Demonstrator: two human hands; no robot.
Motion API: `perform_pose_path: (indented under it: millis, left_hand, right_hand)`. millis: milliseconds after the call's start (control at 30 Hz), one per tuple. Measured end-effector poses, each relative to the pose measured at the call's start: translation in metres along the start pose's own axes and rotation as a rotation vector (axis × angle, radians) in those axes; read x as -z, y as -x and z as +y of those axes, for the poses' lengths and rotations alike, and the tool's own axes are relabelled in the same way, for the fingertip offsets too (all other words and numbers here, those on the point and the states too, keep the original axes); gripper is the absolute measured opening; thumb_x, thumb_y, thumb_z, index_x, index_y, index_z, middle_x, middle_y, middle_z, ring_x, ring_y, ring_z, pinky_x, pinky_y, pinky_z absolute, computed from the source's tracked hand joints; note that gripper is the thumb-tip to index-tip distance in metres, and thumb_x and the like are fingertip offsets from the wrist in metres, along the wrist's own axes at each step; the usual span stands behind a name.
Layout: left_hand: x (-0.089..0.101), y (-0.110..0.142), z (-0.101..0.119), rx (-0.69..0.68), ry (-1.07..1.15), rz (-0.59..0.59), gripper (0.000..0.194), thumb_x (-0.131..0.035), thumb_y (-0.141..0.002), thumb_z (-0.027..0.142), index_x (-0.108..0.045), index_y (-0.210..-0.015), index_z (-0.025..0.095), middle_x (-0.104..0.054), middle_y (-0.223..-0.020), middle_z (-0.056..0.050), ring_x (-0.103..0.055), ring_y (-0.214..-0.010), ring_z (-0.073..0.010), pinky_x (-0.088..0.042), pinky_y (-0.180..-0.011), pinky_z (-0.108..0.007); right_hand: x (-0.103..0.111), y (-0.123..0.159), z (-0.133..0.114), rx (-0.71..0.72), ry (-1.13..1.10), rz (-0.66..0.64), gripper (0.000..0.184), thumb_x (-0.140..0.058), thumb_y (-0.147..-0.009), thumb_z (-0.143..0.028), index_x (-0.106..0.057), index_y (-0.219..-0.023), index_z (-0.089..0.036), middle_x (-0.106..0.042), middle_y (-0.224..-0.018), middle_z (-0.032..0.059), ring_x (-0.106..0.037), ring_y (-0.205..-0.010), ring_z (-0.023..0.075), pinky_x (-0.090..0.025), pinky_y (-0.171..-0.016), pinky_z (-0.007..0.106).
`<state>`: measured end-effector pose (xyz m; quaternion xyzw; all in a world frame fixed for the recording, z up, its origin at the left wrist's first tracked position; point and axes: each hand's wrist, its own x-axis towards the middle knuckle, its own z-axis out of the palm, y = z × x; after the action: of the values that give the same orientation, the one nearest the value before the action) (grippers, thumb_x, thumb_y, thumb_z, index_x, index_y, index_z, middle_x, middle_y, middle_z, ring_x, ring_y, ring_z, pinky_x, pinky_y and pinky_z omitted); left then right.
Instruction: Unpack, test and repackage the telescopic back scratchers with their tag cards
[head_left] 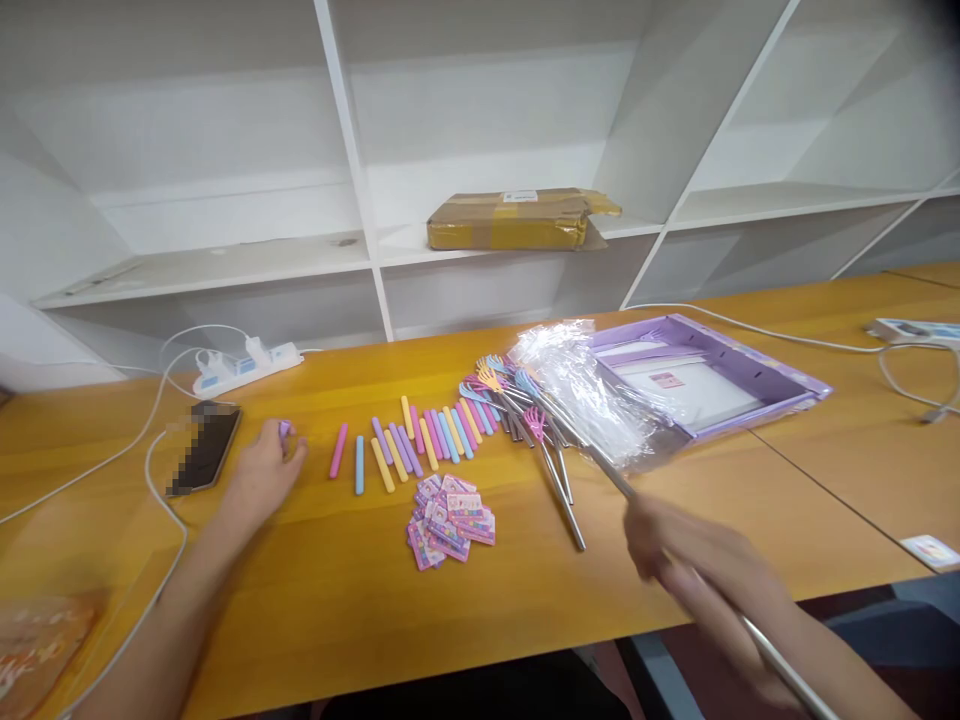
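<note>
My left hand (268, 466) is closed around a small purple piece (284, 429), mostly hidden by the fingers, between a phone and the coloured handles. In my right hand (694, 560) is the long metal rod of a back scratcher (611, 470). Its blue claw head (527, 382) reaches the pile of back scratchers (491, 378), whose claws are pink, blue, yellow and purple. A pink-headed back scratcher (535, 425) lies nearest me. Left of the pile, pink, blue, yellow and purple handles (427, 437) lie in a row. Printed cards (450, 520) are heaped below them.
Clear plastic bags (581, 385) lie against an open purple box (814, 390). At left are a dark phone (206, 447), a white power strip (247, 368) and cables. A taped cardboard box (506, 220) rests on the shelf (405, 243). Another power strip (919, 332) sits far right.
</note>
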<state>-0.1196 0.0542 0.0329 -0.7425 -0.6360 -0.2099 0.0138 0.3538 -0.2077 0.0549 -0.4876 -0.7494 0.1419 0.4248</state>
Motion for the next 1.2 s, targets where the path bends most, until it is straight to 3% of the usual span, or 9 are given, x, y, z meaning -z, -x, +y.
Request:
perform_pose_path:
  millis: [133,267,367,433,567,733,867,967,1200]
  left_hand:
    - [-0.025,-0.002,-0.006,0.089,0.078,-0.079,0.045,-0.050,-0.087,0.036,-0.054,-0.125,0.011,-0.067,-0.125,-0.023,-0.065,-0.124,-0.0365,-0.053,-0.103,-0.046]
    - [-0.038,0.003,-0.004,0.123,0.133,-0.140,0.058,-0.054,-0.089,0.040,-0.051,-0.137,0.008,-0.061,-0.132,-0.023,-0.063,-0.126,-0.0371,-0.050,-0.111,-0.052]
    - [-0.032,0.012,0.009,0.060,0.186,-0.040,0.058,-0.058,-0.092,0.044,-0.053,-0.140,0.011,-0.060,-0.131,-0.020,-0.063,-0.121,-0.0359,-0.050,-0.111,-0.056]
    - [-0.025,0.021,0.024,-0.059,0.346,0.011,0.053,-0.058,-0.098,0.047,-0.054,-0.141,0.016,-0.062,-0.127,-0.016,-0.064,-0.115,-0.0319,-0.054,-0.105,-0.053]
    - [-0.013,0.041,0.055,-0.318,0.950,-0.314,0.055,-0.049,-0.107,0.052,-0.044,-0.151,0.021,-0.067,-0.113,-0.012,-0.068,-0.080,-0.0181,-0.060,-0.072,-0.034]
    - [-0.002,0.053,0.062,-0.354,0.921,-0.599,0.041,-0.059,-0.104,0.056,-0.071,-0.101,0.017,-0.069,-0.081,-0.004,-0.063,-0.068,-0.0138,-0.053,-0.064,-0.025]
    - [0.003,0.048,0.053,-0.119,0.986,-0.435,0.049,-0.059,-0.100,0.065,-0.067,-0.091,0.018,-0.060,-0.068,0.002,-0.054,-0.056,-0.0106,-0.043,-0.051,-0.021]
    - [-0.002,0.049,0.056,-0.008,1.070,-0.360,0.050,-0.057,-0.100,0.068,-0.062,-0.092,0.019,-0.055,-0.066,0.004,-0.047,-0.053,-0.0097,-0.037,-0.048,-0.020]
    - [-0.010,0.064,0.072,0.165,1.024,0.098,0.050,-0.046,-0.107,0.066,-0.051,-0.084,0.022,-0.045,-0.070,0.004,-0.043,-0.060,-0.0126,-0.036,-0.054,-0.023]
  right_hand:
    - [0.019,-0.045,0.040,-0.395,-0.161,-0.012,0.061,-0.024,-0.112,-0.060,-0.061,-0.083,-0.022,-0.066,-0.087,0.0089,-0.060,-0.066,0.0191,-0.054,-0.061,0.034]
    - [0.021,-0.062,0.064,-0.523,0.030,-0.022,0.067,-0.041,-0.104,-0.075,-0.040,-0.060,-0.024,-0.041,-0.055,-0.0010,-0.041,-0.052,0.0146,-0.035,-0.050,0.030]
    - [-0.003,-0.070,0.061,-0.411,0.214,-0.091,0.064,-0.046,-0.102,-0.075,-0.039,-0.065,-0.024,-0.039,-0.054,-0.0034,-0.037,-0.053,0.0135,-0.027,-0.052,0.029]
    - [-0.026,-0.077,0.048,-0.303,0.254,-0.254,0.058,-0.041,-0.108,-0.066,-0.046,-0.070,-0.023,-0.047,-0.057,-0.0025,-0.040,-0.053,0.0136,-0.027,-0.054,0.029]
    - [-0.071,-0.093,0.016,-0.059,0.273,-0.551,0.049,-0.042,-0.113,-0.052,-0.064,-0.083,-0.020,-0.063,-0.067,0.0011,-0.049,-0.054,0.0138,-0.025,-0.057,0.030]
    - [-0.088,-0.105,0.008,0.065,0.261,-0.628,0.043,-0.050,-0.112,-0.053,-0.071,-0.095,-0.019,-0.073,-0.079,0.0040,-0.061,-0.062,0.0155,-0.026,-0.060,0.030]
    - [-0.067,-0.098,0.029,-0.041,0.427,-0.492,0.048,-0.044,-0.113,-0.055,-0.064,-0.086,-0.021,-0.070,-0.073,0.0036,-0.061,-0.059,0.0173,-0.026,-0.058,0.030]
    - [-0.054,-0.094,0.044,0.044,0.525,-0.317,0.053,-0.034,-0.115,-0.053,-0.059,-0.082,-0.021,-0.069,-0.073,0.0039,-0.062,-0.061,0.0179,-0.029,-0.060,0.030]
    - [-0.079,-0.095,0.040,0.337,0.624,-0.171,0.051,-0.036,-0.118,-0.044,-0.058,-0.079,-0.020,-0.063,-0.061,0.0000,-0.051,-0.047,0.0133,-0.021,-0.056,0.033]
